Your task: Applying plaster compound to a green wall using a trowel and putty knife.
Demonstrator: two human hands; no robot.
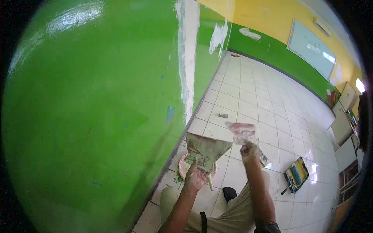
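Observation:
My left hand [196, 179] is closed on a wide putty knife [208, 146], its smeared metal blade spreading away from me. Under it stands a round tub [181, 171] with a pinkish rim, partly covered by the blade and hand. To the right, my right hand [250, 151] grips a second putty knife [243, 132], blurred by motion and marked with reddish and white smears. The two blades are apart. On the green wall [116, 116] at the left runs an upright strip of white filler [189, 58], with another white patch [218, 37] beyond it.
A paint tray [297, 174] with yellowish paint and a handle lies on the tiled floor [279, 136] at right. A small block [223, 115] sits ahead, and a box-like object [264, 159] lies behind my right forearm. Cabinets [342, 124] stand at far right, near a whiteboard [311, 48].

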